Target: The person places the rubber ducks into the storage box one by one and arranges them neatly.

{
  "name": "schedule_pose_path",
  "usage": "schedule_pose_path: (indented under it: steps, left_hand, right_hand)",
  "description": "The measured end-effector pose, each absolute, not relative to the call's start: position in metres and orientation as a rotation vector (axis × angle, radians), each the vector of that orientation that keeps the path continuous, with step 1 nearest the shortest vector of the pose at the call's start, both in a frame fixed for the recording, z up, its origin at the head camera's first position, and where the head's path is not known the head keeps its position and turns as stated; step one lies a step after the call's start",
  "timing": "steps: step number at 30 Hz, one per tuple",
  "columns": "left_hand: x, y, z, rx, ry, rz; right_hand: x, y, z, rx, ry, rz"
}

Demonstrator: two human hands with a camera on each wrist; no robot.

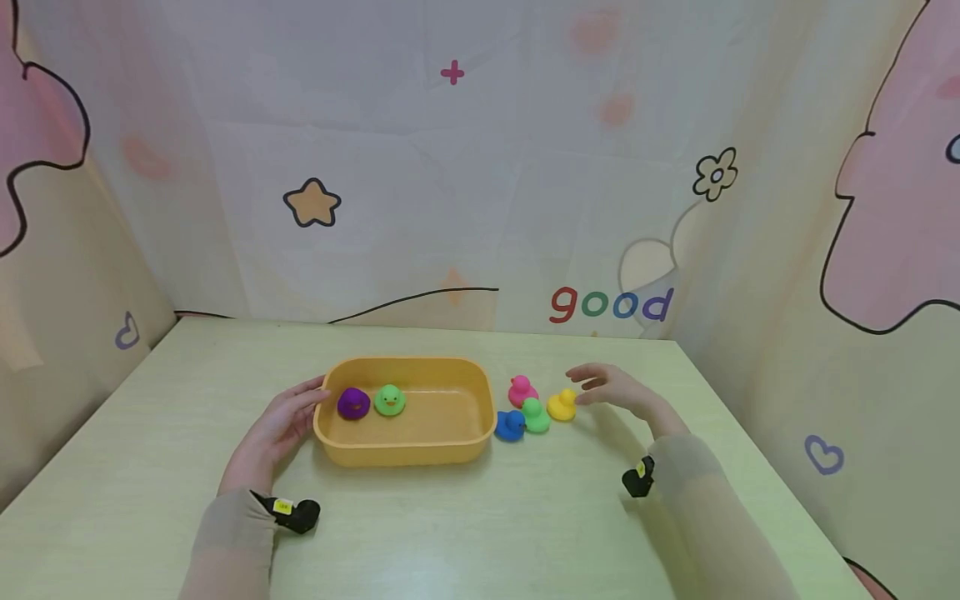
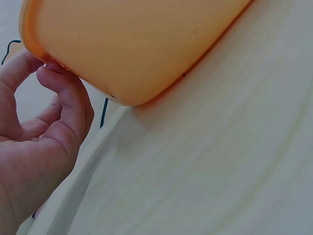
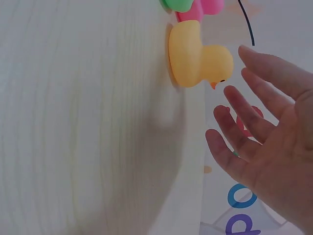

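My left hand [image 1: 283,427] holds the left rim of an orange-yellow plastic tub [image 1: 405,454], fingers curled at its edge in the left wrist view. A purple rubber duck [image 1: 353,404] and a green rubber duck [image 1: 390,401] sit inside the tub, toward its left end. To the right, my right hand [image 1: 618,393] hovers with spread fingers beside a yellow rubber duck [image 1: 562,405]. The right wrist view shows a gap between the fingertips [image 3: 230,93] and that duck, and nothing in the palm.
Close to the tub's right end stand a blue duck [image 1: 511,426], a second green duck [image 1: 536,415] and a pink duck [image 1: 522,391]. They sit on a pale wooden table [image 1: 420,533], with printed cloth [image 1: 465,208] hanging behind and at both sides.
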State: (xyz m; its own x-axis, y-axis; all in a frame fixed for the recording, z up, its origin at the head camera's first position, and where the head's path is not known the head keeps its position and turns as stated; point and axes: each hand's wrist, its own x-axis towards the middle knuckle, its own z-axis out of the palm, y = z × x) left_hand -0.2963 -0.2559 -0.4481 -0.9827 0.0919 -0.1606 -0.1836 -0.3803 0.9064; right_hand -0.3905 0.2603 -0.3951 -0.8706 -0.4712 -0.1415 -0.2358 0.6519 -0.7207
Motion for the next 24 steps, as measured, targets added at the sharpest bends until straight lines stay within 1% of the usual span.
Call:
schedule_pose_path:
  steps: [13, 24]
  left_hand:
    - [-0.296, -0.257, -0.447, -0.09, 1.667, 2.458]
    - [-0.295, -0.255, -0.445, -0.105, 1.653, 2.47]
  right_hand:
    - [-0.402, 0.257, -0.406, -0.56, 2.456, -1.002]
    - [-0.401, 0.255, -0.409, -0.529, 2.476, -1.001]
